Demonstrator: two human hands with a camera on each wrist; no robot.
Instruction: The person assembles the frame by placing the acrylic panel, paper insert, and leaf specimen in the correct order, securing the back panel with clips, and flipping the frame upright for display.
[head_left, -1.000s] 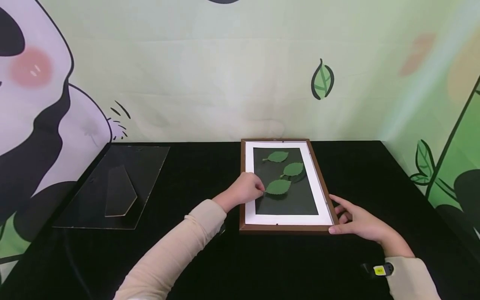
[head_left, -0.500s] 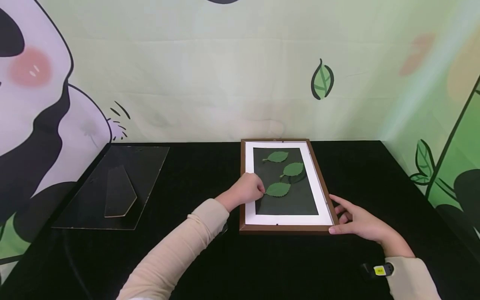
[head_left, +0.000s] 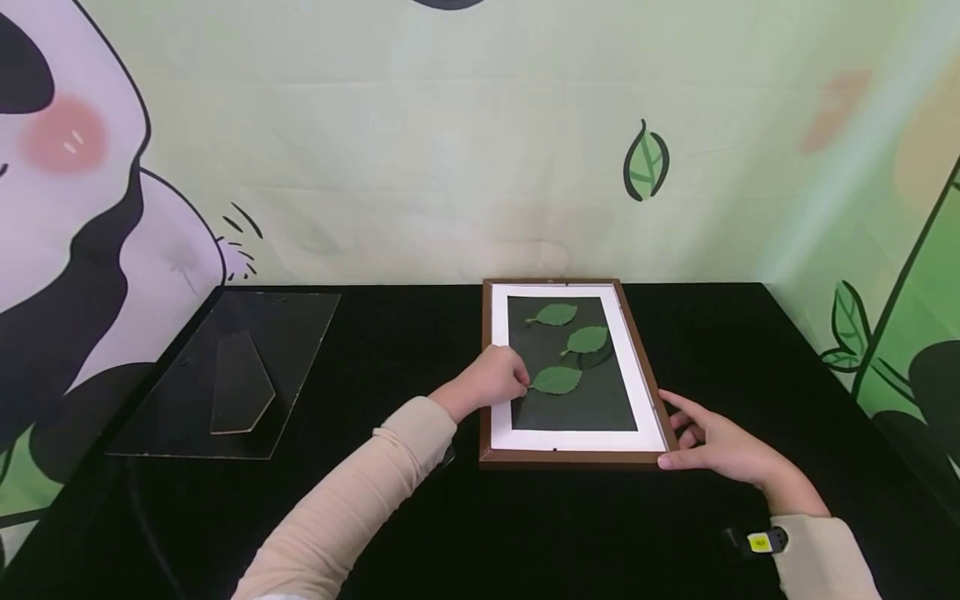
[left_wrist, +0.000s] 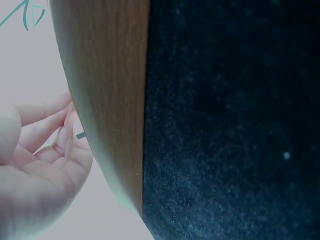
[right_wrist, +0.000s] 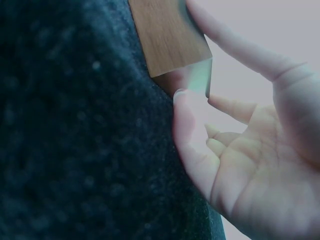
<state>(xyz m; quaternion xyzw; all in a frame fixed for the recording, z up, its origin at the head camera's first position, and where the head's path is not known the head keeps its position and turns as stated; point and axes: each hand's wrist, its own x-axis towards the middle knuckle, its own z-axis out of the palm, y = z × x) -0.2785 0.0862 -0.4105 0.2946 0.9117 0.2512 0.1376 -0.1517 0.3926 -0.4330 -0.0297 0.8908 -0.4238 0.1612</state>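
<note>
Backdrop (head_left: 360, 150): pale green fabric with panda and leaf drawings, meeting the far edge of a black tabletop (head_left: 570, 533). On the left of the tabletop, a black board (head_left: 187, 392) bearing a flap stand (head_left: 242, 387). Right of centre, near the backdrop, a brown picture frame (head_left: 577, 457) lies flat; within it a white mount (head_left: 577, 440) surrounds a dark panel (head_left: 592, 404). Three green leaves show over the panel: far leaf (head_left: 556, 314), middle leaf (head_left: 587, 339), near leaf (head_left: 557, 381).

Change over the last second: near leaf alone has shifted, its tip dropping slightly toward the near side of the frame. Frame and the other leaves hold their places. Judged as a fine adjustment of this leaf's angle, leaf not yet released.

Pose of hands: left arm reaches in across the frame's left side; left hand (head_left: 491, 377) is turned down, fingers closed narrow, appearing to pinch the stem end of near leaf. Contact itself cannot be made out in the left wrist view. Right hand (head_left: 723, 446) steadies the frame's near right corner, thumb on the near face, forefinger extended to the right side, remaining fingers curled
</note>
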